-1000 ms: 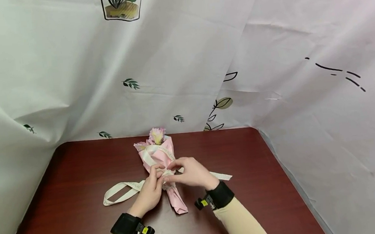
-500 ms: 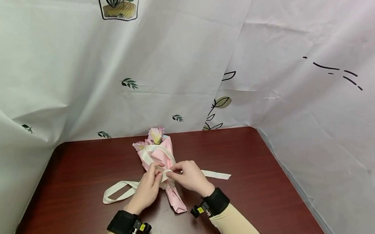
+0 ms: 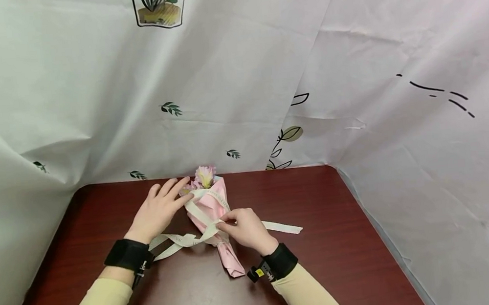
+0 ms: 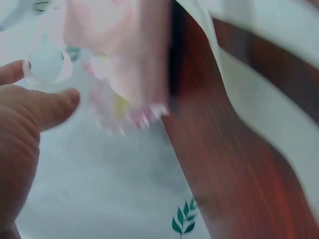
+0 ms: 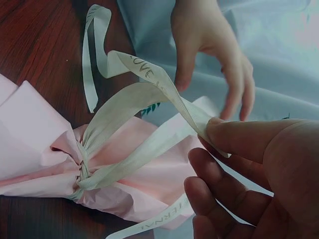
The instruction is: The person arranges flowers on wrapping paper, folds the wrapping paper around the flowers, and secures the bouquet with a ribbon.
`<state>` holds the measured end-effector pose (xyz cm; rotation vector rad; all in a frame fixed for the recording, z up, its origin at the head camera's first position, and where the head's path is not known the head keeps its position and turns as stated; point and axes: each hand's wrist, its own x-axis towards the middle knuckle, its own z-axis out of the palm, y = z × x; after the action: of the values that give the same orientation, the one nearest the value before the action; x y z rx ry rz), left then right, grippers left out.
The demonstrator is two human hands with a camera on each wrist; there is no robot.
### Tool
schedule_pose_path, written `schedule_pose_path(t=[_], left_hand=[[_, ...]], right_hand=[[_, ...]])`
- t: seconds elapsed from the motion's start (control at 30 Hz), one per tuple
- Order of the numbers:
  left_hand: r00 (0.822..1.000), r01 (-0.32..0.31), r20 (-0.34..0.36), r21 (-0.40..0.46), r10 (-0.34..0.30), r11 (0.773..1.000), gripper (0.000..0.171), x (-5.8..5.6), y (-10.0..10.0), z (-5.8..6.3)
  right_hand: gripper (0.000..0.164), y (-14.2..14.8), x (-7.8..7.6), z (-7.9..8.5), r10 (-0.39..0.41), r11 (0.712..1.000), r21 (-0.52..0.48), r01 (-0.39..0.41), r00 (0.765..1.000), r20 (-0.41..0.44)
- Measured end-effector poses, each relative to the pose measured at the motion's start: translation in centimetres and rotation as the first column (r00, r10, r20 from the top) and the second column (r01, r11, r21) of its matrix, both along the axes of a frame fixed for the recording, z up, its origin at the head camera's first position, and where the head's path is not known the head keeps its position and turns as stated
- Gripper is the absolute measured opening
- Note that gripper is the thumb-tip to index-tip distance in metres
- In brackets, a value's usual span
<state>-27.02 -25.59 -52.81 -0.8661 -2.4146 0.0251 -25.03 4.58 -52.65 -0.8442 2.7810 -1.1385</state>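
A bouquet lies on the table, pink and white flowers [image 3: 205,176] at its far end, wrapped in pink paper [image 5: 37,129]. A cream ribbon [image 5: 142,67] printed with lettering is tied round the gathered waist and rises in a loop. My right hand [image 3: 248,228] pinches the ribbon between thumb and index finger, over the wrap. Beside the blossoms, my left hand [image 3: 157,212] is spread with its fingers apart, fingertips at the upper ribbon loop. In the left wrist view its thumb is near that white loop [image 4: 47,82], which looks blurred.
The dark red wooden table [image 3: 348,260] has a rounded back edge against a white printed cloth [image 3: 237,74]. One ribbon tail [image 3: 283,227] stretches right; another twisted length [image 3: 182,239] lies to the left, partly under the left wrist. Both wrists wear black camera straps.
My left hand has left the knot and moved up and left towards the flowers, its fingers spreading. The left ribbon length has shifted and twisted. My right hand keeps its pinch.
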Motion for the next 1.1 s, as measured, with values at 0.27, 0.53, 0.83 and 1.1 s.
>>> schedule_pose_path(t=[0.27, 0.53, 0.83, 1.1], left_hand=[[0.999, 0.031, 0.027, 0.193, -0.037, 0.981, 0.022, -0.5, 0.4, 0.4], [0.994, 0.020, 0.107, 0.012, -0.021, 1.000, 0.042, -1.3, 0.3, -1.9], [0.987, 0.035, 0.148, 0.176, -0.062, 0.984, 0.029, -0.5, 0.7, -0.7], [0.910, 0.114, 0.275, 0.552, -0.310, 0.826, 0.043, 2.5, 2.8, 0.9]], right_hand=[[0.011, 0.2, -0.3, -0.3, -0.008, 1.000, -0.006, 0.008, 1.000, 0.008], [0.011, 0.1, -0.4, -0.5, -0.004, 1.000, -0.012, 0.004, 1.000, 0.019], [0.010, -0.2, -0.5, -0.5, -0.010, 1.000, -0.030, 0.011, 1.000, 0.010], [0.012, -0.2, -0.8, -0.9, -0.047, 0.998, -0.046, 0.048, 0.999, 0.019]])
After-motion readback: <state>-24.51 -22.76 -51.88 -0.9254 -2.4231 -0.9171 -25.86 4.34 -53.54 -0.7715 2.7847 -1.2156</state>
